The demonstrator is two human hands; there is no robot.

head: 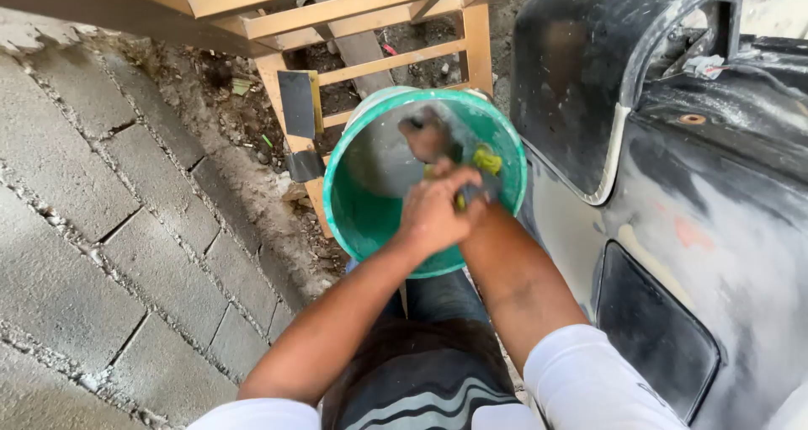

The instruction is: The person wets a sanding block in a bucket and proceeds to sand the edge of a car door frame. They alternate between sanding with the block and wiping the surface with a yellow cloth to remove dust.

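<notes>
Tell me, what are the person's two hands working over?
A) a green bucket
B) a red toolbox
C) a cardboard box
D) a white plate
A: both the left hand and the right hand meet over the open mouth of a round green bucket, which stands between a wooden frame and a dark car body panel.

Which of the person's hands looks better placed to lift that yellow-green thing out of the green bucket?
Probably the right hand: it reaches into the green bucket right beside the yellow-green thing. The left hand lies across it, nearer the rim.
</notes>
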